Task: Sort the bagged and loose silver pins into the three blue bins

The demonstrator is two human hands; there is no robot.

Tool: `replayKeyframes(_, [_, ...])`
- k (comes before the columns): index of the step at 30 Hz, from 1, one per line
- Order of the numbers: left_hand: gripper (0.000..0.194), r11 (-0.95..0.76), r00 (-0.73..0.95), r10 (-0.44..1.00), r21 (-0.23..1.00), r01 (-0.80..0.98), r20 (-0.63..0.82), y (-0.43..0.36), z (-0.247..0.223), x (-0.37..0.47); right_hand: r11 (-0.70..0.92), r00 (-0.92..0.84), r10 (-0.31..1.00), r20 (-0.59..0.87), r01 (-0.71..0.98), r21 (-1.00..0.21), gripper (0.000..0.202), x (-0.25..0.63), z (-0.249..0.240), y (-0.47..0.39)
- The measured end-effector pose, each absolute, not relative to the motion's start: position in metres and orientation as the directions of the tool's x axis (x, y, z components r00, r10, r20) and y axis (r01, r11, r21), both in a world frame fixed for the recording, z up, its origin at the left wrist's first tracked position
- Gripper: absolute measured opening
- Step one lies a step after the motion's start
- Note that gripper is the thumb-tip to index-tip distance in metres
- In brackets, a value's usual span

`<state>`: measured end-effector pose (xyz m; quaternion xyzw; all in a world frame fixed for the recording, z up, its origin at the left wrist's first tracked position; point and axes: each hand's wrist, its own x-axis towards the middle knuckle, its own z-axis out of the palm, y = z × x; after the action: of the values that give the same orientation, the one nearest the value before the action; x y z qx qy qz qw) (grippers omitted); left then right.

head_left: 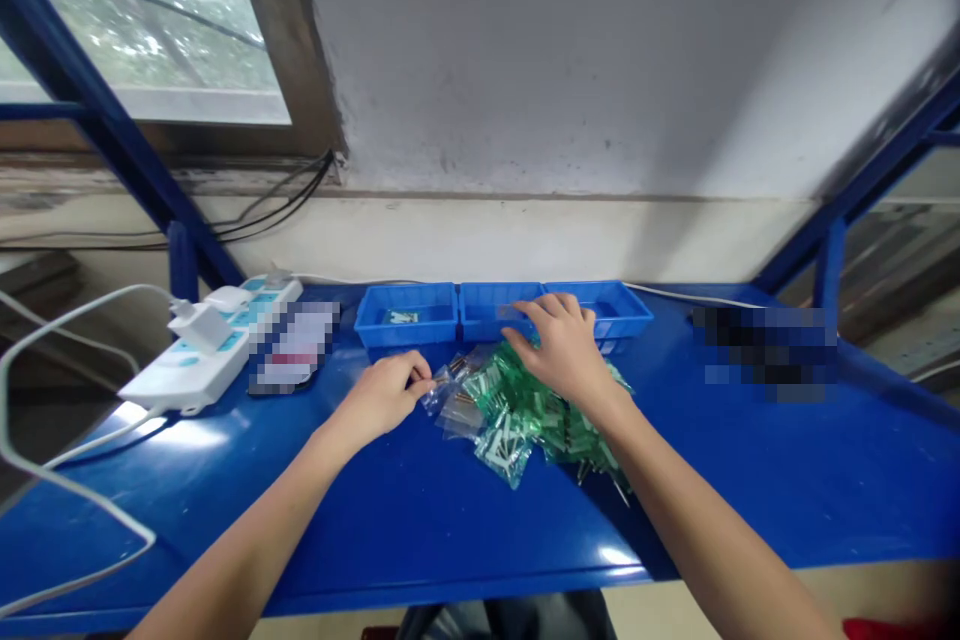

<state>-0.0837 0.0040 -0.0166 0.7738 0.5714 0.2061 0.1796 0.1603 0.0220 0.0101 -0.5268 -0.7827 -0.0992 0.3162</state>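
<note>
Green and clear plastic packets with small parts inside lie in a heap at the middle of the blue table. At the heap's left edge my left hand pinches the end of a clear packet. Above the heap, in front of the middle blue bin, my right hand has its thumb and fingers apart, palm down; a faint clear film shows by its fingertips, and I cannot make out whether it is held. The left blue bin has a small packet in it. The right blue bin is partly behind my right hand.
A white power strip with plugs and a looping white cable lies at the left. Beside it is a phone-like object, blurred out. A blurred dark object lies at the right. Blue frame posts rise at both sides; a wall stands behind.
</note>
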Motion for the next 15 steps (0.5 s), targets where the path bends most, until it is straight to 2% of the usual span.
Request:
replayKeyframes(2, [0.01,-0.313,0.181,0.943,0.559,0.768,0.28,0.002,-0.013,-0.078,0.5,-0.256,0.798,0.545,0.787,-0.361,0.029,0.149,0.016,0.011])
replayKeyframes(4, [0.015,-0.408,0.11,0.863,0.552,0.727,0.494,-0.003,-0.007,-0.069,0.5,-0.307,0.863,0.401,0.637,-0.587,0.035,0.139,0.022,0.002])
replayKeyframes(7, [0.017,-0.606,0.172,0.689,0.43,0.669,0.704,-0.016,0.001,-0.056,0.321,-0.377,0.912,0.162,0.409,-0.854,0.047,0.129,0.025,-0.003])
replayKeyframes(9, [0.019,-0.696,0.233,0.595,0.348,0.628,0.769,-0.023,0.003,-0.05,0.193,-0.371,0.925,0.088,0.255,-0.948,0.043,0.127,0.022,-0.002])
replayKeyframes(12, [0.022,-0.744,0.274,0.555,0.322,0.586,0.786,-0.027,0.003,-0.047,0.07,-0.339,0.939,0.051,0.045,-0.997,0.028,0.126,0.02,0.0])
replayKeyframes(15, [0.022,-0.759,0.302,0.572,0.353,0.547,0.763,-0.026,0.002,-0.049,0.089,-0.327,0.94,0.095,-0.033,-0.995,0.021,0.127,0.026,-0.003])
